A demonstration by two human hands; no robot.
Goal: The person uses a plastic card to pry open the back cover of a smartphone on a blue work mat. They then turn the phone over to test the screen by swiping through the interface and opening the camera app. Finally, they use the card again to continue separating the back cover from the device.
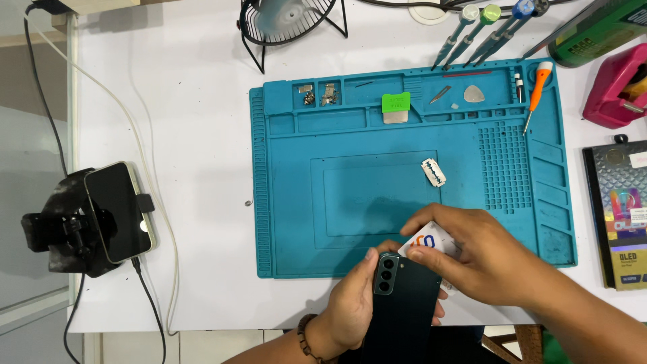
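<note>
My left hand (350,303) grips a dark green smartphone (404,310) from its left side, back cover up, three camera lenses near the top left corner. My right hand (478,256) pinches a white plastic card (431,244) with a coloured logo, held against the phone's top right edge. Both hands hover over the front edge of a blue silicone repair mat (290,202). A razor blade (434,172) lies loose on the mat just above the hands.
The mat's top trays hold small metal parts (319,94), a green-tagged scraper (395,107), a pick (474,94) and an orange screwdriver (535,94). Several screwdrivers (492,30), a small fan (290,23), a pink tape dispenser (617,87), a boxed part (620,216). A second phone (118,212) on a stand at left, cable attached.
</note>
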